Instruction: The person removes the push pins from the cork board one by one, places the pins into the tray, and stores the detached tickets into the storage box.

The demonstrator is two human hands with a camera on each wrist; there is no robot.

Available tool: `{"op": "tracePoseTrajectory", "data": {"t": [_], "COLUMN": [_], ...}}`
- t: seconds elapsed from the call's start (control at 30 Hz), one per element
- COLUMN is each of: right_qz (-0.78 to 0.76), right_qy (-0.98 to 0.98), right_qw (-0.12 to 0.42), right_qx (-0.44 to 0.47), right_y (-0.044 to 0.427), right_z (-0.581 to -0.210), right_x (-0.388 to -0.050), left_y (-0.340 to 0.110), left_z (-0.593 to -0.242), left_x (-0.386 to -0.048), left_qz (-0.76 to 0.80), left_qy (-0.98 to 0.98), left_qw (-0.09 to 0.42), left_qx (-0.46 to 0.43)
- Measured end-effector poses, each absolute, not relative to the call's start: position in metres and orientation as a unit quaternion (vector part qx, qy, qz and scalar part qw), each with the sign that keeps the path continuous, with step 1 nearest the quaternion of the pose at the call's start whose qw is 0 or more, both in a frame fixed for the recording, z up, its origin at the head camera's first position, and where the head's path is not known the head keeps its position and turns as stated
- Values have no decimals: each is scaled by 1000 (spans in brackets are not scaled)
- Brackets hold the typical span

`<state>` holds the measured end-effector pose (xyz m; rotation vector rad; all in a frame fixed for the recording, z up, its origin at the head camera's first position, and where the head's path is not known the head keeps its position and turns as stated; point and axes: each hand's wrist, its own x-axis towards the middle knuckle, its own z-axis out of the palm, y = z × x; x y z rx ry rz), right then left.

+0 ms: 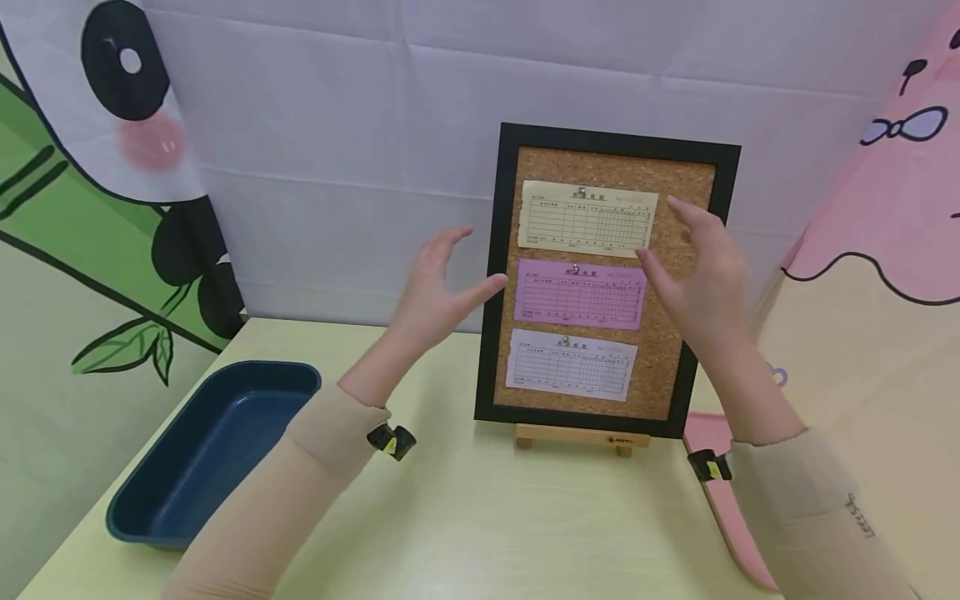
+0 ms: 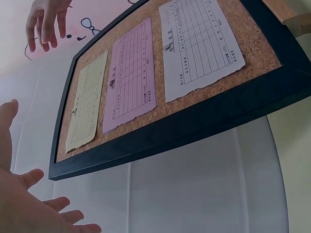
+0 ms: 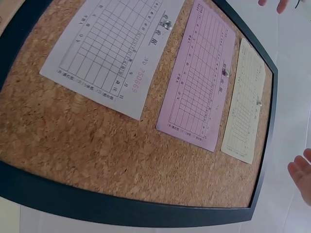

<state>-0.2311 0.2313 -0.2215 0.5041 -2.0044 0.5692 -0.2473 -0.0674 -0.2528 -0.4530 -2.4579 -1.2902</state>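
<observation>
A black-framed cork board (image 1: 652,367) stands leaning on a small wooden easel (image 1: 581,436). Clear push pins fix three printed receipt slips to it: a pale yellow slip (image 1: 588,221) on top, a purple slip (image 1: 579,296) in the middle, a white slip (image 1: 572,367) at the bottom. My left hand (image 1: 438,292) hovers by the board's left edge, fingers spread and holding nothing. Before the board's right side is my right hand (image 1: 708,271), thumb and fingers apart, with nothing between them. Both hands also show in the left wrist view, apart from the board.
A dark blue tray (image 1: 213,450) sits at the table's left, partly behind the left forearm. On the right, a pink object (image 1: 731,517) lies partly hidden by the right sleeve. A cloth backdrop (image 1: 322,167) with cartoon prints hangs behind the pale table (image 1: 450,517).
</observation>
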Motion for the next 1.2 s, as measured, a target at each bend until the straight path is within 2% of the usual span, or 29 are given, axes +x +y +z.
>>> {"op": "tracePoseTrajectory", "data": {"t": [0.43, 0.83, 1.2], "right_qz": [294, 301, 277], "right_qy": [-791, -833, -852], "right_qw": [481, 414, 401], "right_qx": [239, 212, 192], "right_y": [209, 192, 185], "right_z": [-214, -210, -203], "right_x": [-275, -313, -328], "left_y": [-38, -22, -6], "left_z": [-251, -248, -241], "left_x": [-276, -301, -309], "left_qz": [-471, -484, -495], "left_qy": [-854, -853, -845], "left_qw": [158, 135, 138], "left_qx": [-156, -142, -147]}}
